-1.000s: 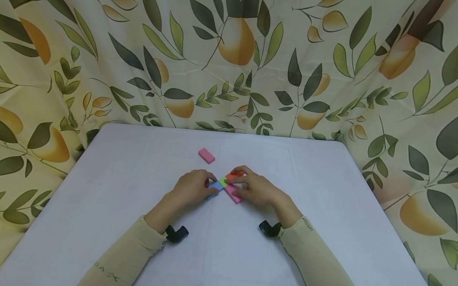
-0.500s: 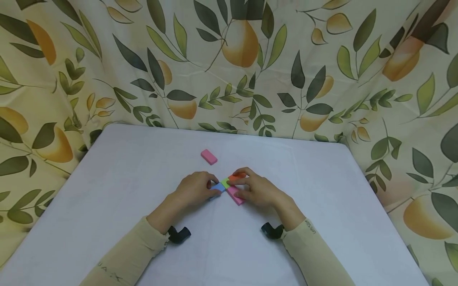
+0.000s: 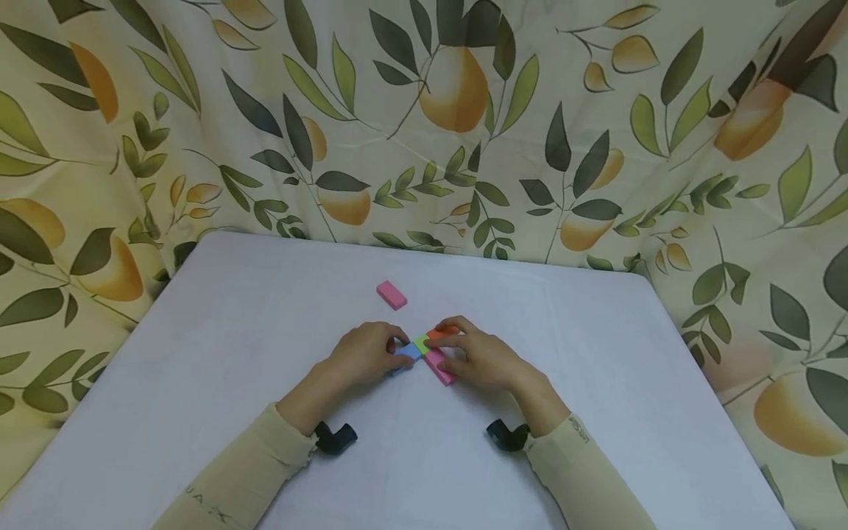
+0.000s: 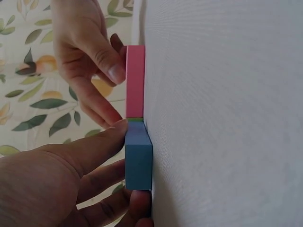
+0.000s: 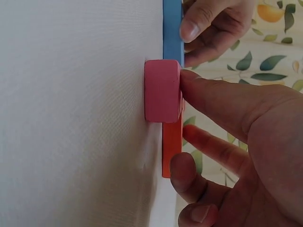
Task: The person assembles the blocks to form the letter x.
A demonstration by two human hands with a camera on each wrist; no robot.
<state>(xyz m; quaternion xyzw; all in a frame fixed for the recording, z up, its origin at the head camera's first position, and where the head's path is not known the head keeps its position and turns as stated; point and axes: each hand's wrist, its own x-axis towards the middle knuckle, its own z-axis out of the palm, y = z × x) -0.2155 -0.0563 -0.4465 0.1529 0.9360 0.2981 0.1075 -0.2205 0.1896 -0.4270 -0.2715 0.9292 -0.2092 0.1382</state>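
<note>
Several coloured blocks lie flat together on the white table. The left hand (image 3: 363, 352) pinches the blue block (image 3: 412, 352), its thumb on the upper edge and fingers at the other side. A small green block (image 3: 421, 343) sits at the blue one's inner end. The right hand (image 3: 486, 357) rests on the group with spread, slightly bent fingers. Its thumb touches the top of the pink block (image 5: 162, 90), while other fingers lie on or beside the orange block (image 5: 171, 146) and near the green one. Part of the orange block is hidden under these fingers.
A second pink block (image 3: 391, 295) lies alone farther back on the white-covered table (image 3: 265, 287). Behind and beside the table hangs a fruit-and-leaf patterned cloth (image 3: 430, 184). Black wrist cameras (image 3: 336, 439) sit at both cuffs.
The head view shifts slightly, so everything appears a little lower and farther right. The hands and blocks keep the same arrangement.
</note>
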